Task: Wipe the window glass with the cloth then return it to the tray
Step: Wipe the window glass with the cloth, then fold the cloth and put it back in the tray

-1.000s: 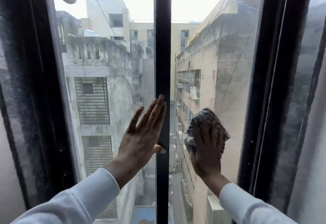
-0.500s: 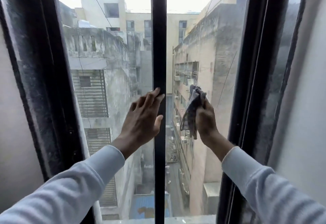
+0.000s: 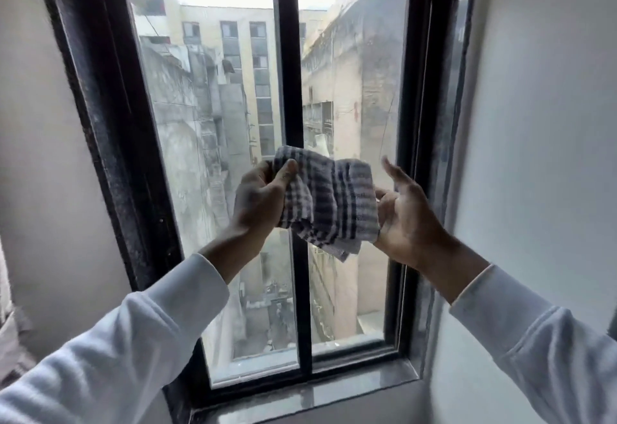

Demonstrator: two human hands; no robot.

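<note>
A grey and white checked cloth point(image 3: 329, 200) hangs bunched between both hands, in the air a little way back from the window glass point(image 3: 207, 116). My left hand point(image 3: 258, 198) grips its left end with thumb and fingers closed on the fabric. My right hand point(image 3: 405, 215) touches the cloth's right edge with the lower fingers, while the upper fingers are spread; how firmly it holds is unclear. The window has two tall panes in a black frame point(image 3: 288, 73). No tray is in view.
A grey stone sill point(image 3: 334, 393) runs under the window. White walls point(image 3: 541, 123) close in on both sides, forming a narrow recess. Outside the glass are weathered concrete buildings.
Both hands have come off the glass and drawn back from the window. The left hand, flat on the pane before, now grips the cloth, which is spread between both hands.
</note>
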